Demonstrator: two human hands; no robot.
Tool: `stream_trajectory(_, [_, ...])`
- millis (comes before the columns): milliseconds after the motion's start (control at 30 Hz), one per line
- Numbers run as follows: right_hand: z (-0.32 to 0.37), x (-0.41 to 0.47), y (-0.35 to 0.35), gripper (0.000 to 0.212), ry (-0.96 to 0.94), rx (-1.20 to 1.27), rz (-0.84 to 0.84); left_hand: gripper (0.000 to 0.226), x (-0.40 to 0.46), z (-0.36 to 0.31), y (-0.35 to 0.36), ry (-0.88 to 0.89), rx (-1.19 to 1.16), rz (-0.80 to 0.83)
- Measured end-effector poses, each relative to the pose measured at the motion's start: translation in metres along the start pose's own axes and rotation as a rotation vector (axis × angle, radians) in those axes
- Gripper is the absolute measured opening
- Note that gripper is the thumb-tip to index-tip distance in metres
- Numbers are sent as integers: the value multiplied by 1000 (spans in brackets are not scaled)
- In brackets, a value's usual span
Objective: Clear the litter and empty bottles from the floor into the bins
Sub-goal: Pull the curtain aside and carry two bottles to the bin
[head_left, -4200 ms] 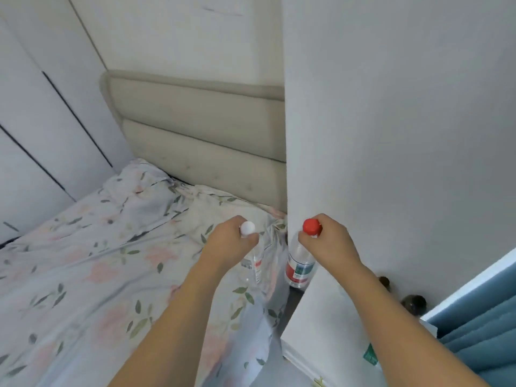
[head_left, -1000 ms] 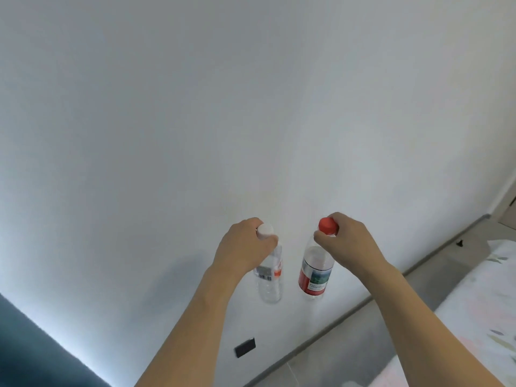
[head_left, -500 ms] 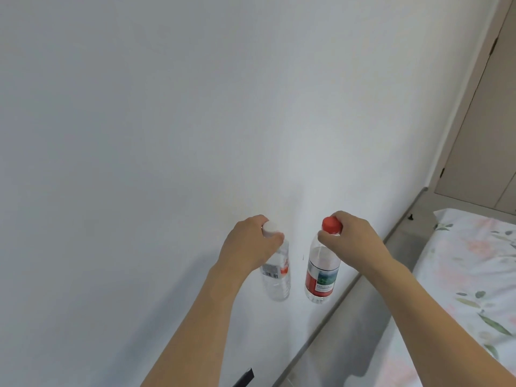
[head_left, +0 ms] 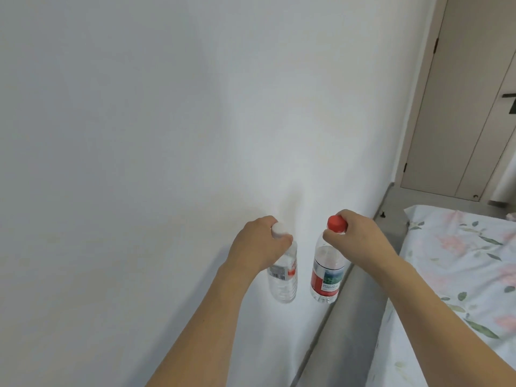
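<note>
— Item one?
— Left hand [head_left: 258, 244], fingers curled round the neck of a clear bottle with a white cap [head_left: 282, 277]; it hangs upright in the air before the white wall [head_left: 139, 135].
— Item two?
— Right hand [head_left: 356, 241], pinching the neck of a clear bottle with a red cap [head_left: 326, 275], red label, held just beside the first, apart. Contents hard to judge; both look nearly empty.
— Surroundings?
— Grey floor [head_left: 351, 317] below, floral bedspread [head_left: 460, 275] at right, beige door [head_left: 458, 107] beyond.

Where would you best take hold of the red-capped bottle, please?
At its neck, just under the red cap, coming from above. The red-capped bottle hangs upright and its narrow neck fits curled fingers, as the right hand grips it now.
</note>
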State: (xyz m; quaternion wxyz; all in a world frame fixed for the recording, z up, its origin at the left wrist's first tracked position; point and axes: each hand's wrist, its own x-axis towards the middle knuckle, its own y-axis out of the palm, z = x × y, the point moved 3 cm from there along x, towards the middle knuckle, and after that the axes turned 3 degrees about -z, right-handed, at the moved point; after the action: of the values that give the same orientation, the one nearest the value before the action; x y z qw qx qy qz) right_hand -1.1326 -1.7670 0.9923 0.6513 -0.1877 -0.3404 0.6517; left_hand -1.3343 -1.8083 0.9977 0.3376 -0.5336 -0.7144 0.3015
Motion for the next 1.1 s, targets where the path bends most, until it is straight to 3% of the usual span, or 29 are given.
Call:
stream_trajectory(567, [-155,165,-129,16,256,-38,-362,20,227,-187,156,338,-14,256])
stream_trajectory(867, [-211,252,-160,19,297,-116,-429,19,333,-254,222,444,-23,298])
stream_trajectory(1100, [-262,369,-172,17,364,-146,-467,19,468,-289,278,459,-22,341])
